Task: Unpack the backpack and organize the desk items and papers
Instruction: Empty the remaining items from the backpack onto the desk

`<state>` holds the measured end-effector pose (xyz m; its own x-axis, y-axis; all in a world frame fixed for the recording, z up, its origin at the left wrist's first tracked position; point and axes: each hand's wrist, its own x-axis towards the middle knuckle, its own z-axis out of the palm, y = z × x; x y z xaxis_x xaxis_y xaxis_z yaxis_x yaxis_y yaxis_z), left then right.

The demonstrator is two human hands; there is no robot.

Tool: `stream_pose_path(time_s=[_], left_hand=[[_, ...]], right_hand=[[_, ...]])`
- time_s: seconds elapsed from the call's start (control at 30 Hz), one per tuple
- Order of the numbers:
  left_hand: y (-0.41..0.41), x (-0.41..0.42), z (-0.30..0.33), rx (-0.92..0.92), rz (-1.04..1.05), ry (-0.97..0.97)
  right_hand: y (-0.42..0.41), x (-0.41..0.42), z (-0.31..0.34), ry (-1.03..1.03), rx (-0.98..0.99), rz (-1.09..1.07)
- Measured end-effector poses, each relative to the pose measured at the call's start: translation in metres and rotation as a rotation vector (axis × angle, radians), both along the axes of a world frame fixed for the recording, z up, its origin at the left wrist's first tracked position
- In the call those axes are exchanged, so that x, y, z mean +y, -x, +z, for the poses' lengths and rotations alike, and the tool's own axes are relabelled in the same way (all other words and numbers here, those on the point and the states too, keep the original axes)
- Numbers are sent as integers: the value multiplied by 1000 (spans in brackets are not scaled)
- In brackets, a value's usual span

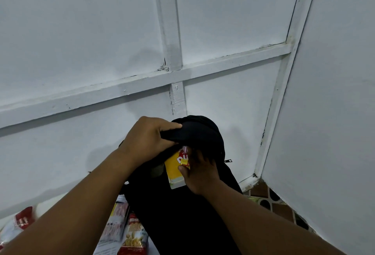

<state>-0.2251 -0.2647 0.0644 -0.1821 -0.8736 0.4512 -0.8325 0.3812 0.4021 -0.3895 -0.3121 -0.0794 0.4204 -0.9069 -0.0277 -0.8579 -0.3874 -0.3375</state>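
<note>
Black backpack stands upright near the white wall corner. Left hand grips its top flap, fingers curled; right hand pinches a yellow snack packet at the opening.

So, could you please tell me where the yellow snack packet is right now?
In the head view, the yellow snack packet sits centre frame at the black backpack opening, pinched by the right hand, just below the left hand gripping the flap.
</note>
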Motion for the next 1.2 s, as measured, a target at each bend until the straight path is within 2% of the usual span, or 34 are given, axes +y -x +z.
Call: stream_pose_path(time_s=[0.13, 0.27, 0.43, 0.57, 0.67, 0.77, 0.93, 1.2], left_hand=[[-3, 1, -3, 7, 32, -33], [-7, 3, -16, 50, 67, -106], [-5, 21, -48, 177, 79, -249], [3, 44, -92, 179, 64, -298], [10, 68, -118, 155, 0, -329], [13, 96, -124, 274, -9, -321], [9, 157, -107, 617, 187, -223], [-66, 257, -126, 741, 572, -137]], right_hand=[[4, 2, -7, 51, -34, 11], [12, 28, -15, 167, -215, 9], [30, 68, -18, 154, -459, 30], [39, 94, -8, 332, -641, 45], [39, 108, 10, 418, -738, 74], [31, 119, 23, 422, -793, 114], [1, 148, 30, 372, -852, 188], [-70, 206, 22, 108, -952, 361]])
